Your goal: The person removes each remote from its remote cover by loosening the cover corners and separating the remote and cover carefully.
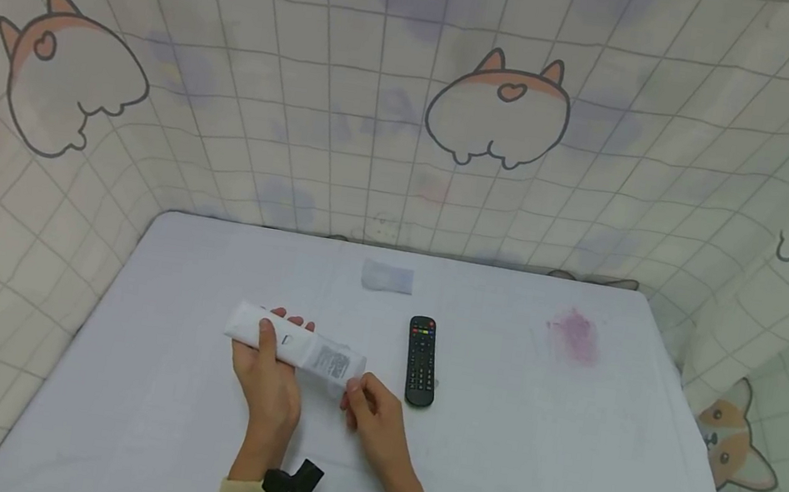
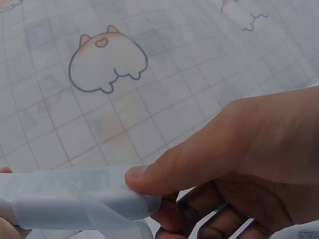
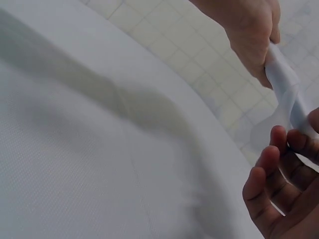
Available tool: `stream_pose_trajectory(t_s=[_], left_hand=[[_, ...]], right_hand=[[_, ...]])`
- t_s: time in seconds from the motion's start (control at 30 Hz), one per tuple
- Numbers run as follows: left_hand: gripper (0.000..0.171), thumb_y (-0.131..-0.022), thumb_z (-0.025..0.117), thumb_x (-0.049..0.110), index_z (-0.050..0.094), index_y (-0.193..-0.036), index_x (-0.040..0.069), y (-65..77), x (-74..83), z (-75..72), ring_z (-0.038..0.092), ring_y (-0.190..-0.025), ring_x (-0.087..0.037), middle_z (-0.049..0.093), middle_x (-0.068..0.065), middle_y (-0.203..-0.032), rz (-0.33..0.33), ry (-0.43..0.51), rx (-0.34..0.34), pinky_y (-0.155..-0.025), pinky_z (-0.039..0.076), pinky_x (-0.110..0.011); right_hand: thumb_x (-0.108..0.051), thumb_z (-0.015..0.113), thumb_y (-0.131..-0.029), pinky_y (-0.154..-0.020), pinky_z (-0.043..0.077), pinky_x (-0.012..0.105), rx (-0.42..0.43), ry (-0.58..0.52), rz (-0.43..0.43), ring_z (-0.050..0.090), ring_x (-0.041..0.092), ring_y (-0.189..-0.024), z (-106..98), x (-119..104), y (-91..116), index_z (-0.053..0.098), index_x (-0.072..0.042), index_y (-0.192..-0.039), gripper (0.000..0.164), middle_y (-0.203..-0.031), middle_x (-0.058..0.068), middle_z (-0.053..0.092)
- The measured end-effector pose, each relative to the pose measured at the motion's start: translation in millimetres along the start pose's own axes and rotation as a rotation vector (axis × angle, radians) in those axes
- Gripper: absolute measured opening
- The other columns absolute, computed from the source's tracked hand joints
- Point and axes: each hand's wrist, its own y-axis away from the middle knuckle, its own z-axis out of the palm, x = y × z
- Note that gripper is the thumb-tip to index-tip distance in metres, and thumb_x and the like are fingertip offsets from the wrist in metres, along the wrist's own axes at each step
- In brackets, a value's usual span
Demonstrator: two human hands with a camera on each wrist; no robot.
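A long white packet with a printed label and a thin see-through wrapper lies across my left hand. The left thumb rests along its top, and the left fingertips show past its far edge. My right hand pinches the packet's right end, where the wrapper juts out. In the left wrist view, the right hand has its thumb on the end, with a loose wrapper flap below. The right wrist view shows the left hand around the far end and the right fingers curled at the near end.
A black remote control lies right of the hands. Behind it is a small pale, flat rectangle. The white table has a pink stain at back right. A patterned grid curtain surrounds it.
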Motion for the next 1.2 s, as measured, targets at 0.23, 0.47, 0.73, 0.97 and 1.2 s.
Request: stream_pose_trajectory(t_s=[0.23, 0.47, 0.73, 0.97, 1.2], left_hand=[[0.039, -0.112, 0.046, 0.027, 0.036, -0.146, 0.009, -3.4, 2.2, -2.7, 0.063, -0.109, -0.024, 0.051, -0.012, -0.129, -0.031, -0.010, 0.007, -0.100, 0.060, -0.039], [0.040, -0.113, 0.044, 0.030, 0.037, -0.145, 0.008, -8.5, 9.8, -6.6, 0.061, -0.119, -0.029, 0.051, -0.012, -0.131, -0.099, -0.061, -0.009, -0.102, 0.058, -0.040], [0.040, -0.113, 0.044, 0.031, 0.036, -0.146, 0.008, -12.2, 15.5, -9.4, 0.059, -0.122, -0.029, 0.051, -0.011, -0.132, -0.138, -0.097, -0.016, -0.105, 0.056, -0.039], [0.040, -0.113, 0.044, 0.030, 0.039, -0.143, 0.005, -14.1, 16.8, -11.1, 0.060, -0.120, -0.029, 0.052, -0.012, -0.129, -0.158, -0.094, -0.004, -0.104, 0.057, -0.038], [0.042, -0.112, 0.045, 0.031, 0.040, -0.144, 0.004, -14.4, 17.4, -13.1, 0.059, -0.119, -0.028, 0.050, -0.013, -0.132, -0.206, -0.057, 0.012, -0.104, 0.057, -0.038]], right_hand=[[-0.029, 0.054, -0.110, -0.060, 0.042, 0.018, -0.003, -0.058, -0.053, 0.051, 0.006, -0.063, 2, 3, 2, 0.064, -0.005, -0.092, 0.031, -0.078, 0.016, 0.064], [-0.030, 0.055, -0.110, -0.059, 0.042, 0.018, -0.013, -0.092, -0.041, 0.051, 0.005, -0.063, 3, 0, 5, 0.065, -0.007, -0.094, 0.030, -0.081, 0.010, 0.065], [-0.028, 0.057, -0.109, -0.056, 0.039, 0.017, -0.015, -0.077, -0.042, 0.050, 0.005, -0.060, 1, -5, 9, 0.067, -0.009, -0.092, 0.027, -0.081, 0.011, 0.068], [-0.022, 0.056, -0.109, -0.055, 0.038, 0.016, -0.038, -0.066, -0.064, 0.049, 0.004, -0.059, -2, -10, 12, 0.065, -0.005, -0.091, 0.026, -0.080, 0.015, 0.067], [-0.022, 0.056, -0.109, -0.053, 0.038, 0.016, -0.039, -0.067, -0.057, 0.048, 0.003, -0.059, -5, -14, 18, 0.064, -0.003, -0.088, 0.029, -0.077, 0.014, 0.064]])
